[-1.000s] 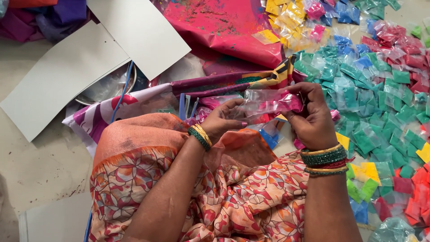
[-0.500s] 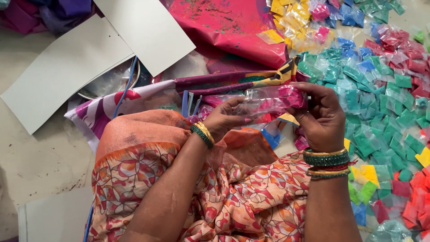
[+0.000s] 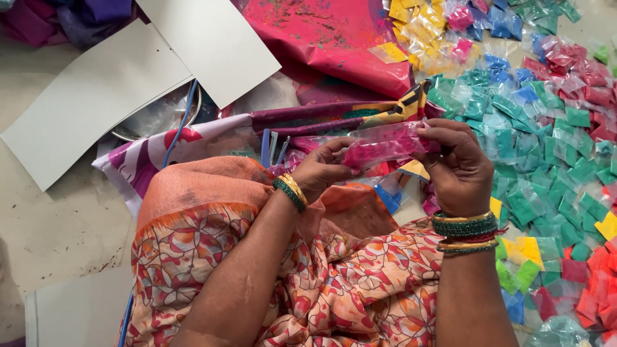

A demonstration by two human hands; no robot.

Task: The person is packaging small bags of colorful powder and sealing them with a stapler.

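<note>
Head view, sole camera. Small clear plastic packet (image 3: 384, 146) of pink powder held crosswise above the lap, between both hands. Left hand (image 3: 323, 170) curled, fingertips pinching the packet's left end. Right hand (image 3: 457, 166) curled over the right end, fingers pressed together on the upper edge; thumb position hidden.

Handling judgement: light, limp, film thin and glossy, likely slippery; contents loose and shifting, so packet sags between grips. Best taken at the flat empty margins at either end, not at the filled middle. Risk of a split seam under hard squeezing.

Materials about the hands: orange patterned cloth (image 3: 212, 244) over the lap, soft, woven, draped in folds. Green and gold bangles (image 3: 464, 228) on the right wrist, rigid, round. Heap of small powder packets (image 3: 546, 135) spread on the floor to the right, mostly green, with blue, red, yellow, pink; crinkled film, flat squarish shapes. Pink plastic sheet (image 3: 321, 38) ahead, dusted with powder. Pale stiff card sheets (image 3: 90, 96) to the left, flat, matte, partly covering a metal dish (image 3: 157, 119). Floor (image 3: 58, 225) pale and scuffed.
</note>
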